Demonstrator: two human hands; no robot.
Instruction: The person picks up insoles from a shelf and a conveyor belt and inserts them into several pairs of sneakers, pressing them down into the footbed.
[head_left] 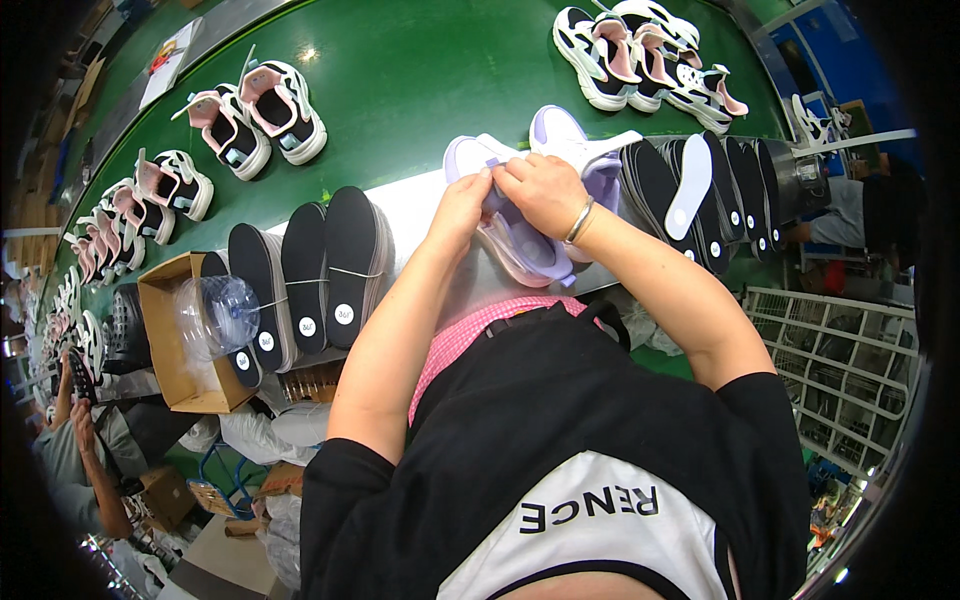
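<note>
A white and lavender sneaker (530, 250) stands at the table's near edge, its opening toward me. My left hand (462, 208) pinches the sneaker's upper, fingertips close to the other hand. My right hand (545, 192), with a metal bracelet at the wrist, is closed on the same upper; the fingers hide just what part they grip. Beside it, partly behind my right hand, is a second white and lavender sneaker (556, 128) with a pale strap sticking out to the right. A pale insole (690, 185) rests on black insoles to the right.
Bundled black insoles (355, 255) line the near edge left of me, by a cardboard box (205, 392) with a clear plastic container (218, 318). Black, white and pink sneakers (280, 110) stand on the green table (420, 90). A wire rack (830, 360) is at right; a co-worker's arms (92, 450) show left.
</note>
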